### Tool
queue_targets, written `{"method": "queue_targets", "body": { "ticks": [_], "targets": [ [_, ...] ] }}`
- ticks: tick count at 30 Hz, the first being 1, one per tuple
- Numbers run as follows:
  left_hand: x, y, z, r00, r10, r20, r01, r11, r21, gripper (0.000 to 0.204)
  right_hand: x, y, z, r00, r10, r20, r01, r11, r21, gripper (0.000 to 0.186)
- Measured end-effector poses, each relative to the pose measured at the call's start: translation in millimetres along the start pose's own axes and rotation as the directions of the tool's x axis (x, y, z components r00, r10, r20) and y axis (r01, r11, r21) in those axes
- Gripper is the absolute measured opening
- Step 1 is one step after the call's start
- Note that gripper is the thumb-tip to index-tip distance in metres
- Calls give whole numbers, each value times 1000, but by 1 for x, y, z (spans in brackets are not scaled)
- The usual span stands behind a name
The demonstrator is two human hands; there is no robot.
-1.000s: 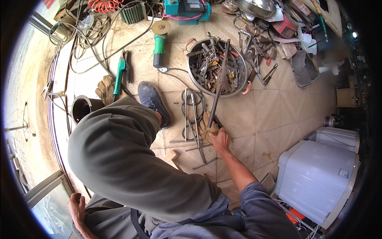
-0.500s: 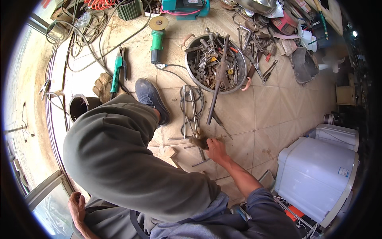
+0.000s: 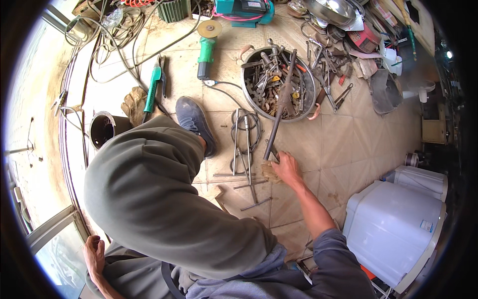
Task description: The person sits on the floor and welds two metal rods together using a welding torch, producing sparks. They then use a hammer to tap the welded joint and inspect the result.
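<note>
At the lower left edge, my left hand (image 3: 94,256) rests on dark grey cloth, its fingers loosely bent and apart and nothing visible in them. My right hand (image 3: 289,169) reaches down to the tiled floor, closed on a crumpled tan work glove (image 3: 270,172). Its fingertips are beside the lower end of a long rusty pipe (image 3: 277,117) and a thin dark tool (image 3: 270,147), mostly hidden by the hand; whether they touch it I cannot tell. To the left of that hand lie several thin metal T-bars (image 3: 248,144). The pipe leans on a metal pot (image 3: 246,92).
Loose tools and scrap metal fill the pot. A green angle grinder (image 3: 205,52) stands behind my shoe (image 3: 194,122). Green-handled welding pliers (image 3: 153,89), another glove (image 3: 134,105) and a dark pipe piece (image 3: 103,130) lie left. A white bin (image 3: 393,226) stands right.
My right hand has moved right and away from me with the glove, from the T-bars to the pipe's lower end. The left hand has stayed in place. The view has shifted slightly.
</note>
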State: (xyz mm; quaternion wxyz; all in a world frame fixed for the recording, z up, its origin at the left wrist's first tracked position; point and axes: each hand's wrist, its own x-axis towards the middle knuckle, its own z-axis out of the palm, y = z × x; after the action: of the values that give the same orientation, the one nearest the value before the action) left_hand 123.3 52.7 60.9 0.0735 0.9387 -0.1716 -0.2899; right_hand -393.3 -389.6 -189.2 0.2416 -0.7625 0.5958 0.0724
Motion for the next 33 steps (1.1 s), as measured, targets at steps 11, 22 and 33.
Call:
{"method": "queue_targets", "body": {
  "ticks": [11, 22, 33],
  "targets": [
    [7, 9, -3, 998, -58, 27, 53, 983, 175, 25, 75, 22, 73, 982, -191, -4, 190, 979, -73, 14],
    [-21, 23, -16, 998, -46, -47, 49, 997, 66, 31, 46, -1, 66, 977, -118, 179, 153, 968, -198, 24],
    [139, -1, 33, 998, -37, 53, 26, 982, 187, 33, 8, -21, 2, 997, -63, 42, 67, 993, -102, 25]
  ]
}}
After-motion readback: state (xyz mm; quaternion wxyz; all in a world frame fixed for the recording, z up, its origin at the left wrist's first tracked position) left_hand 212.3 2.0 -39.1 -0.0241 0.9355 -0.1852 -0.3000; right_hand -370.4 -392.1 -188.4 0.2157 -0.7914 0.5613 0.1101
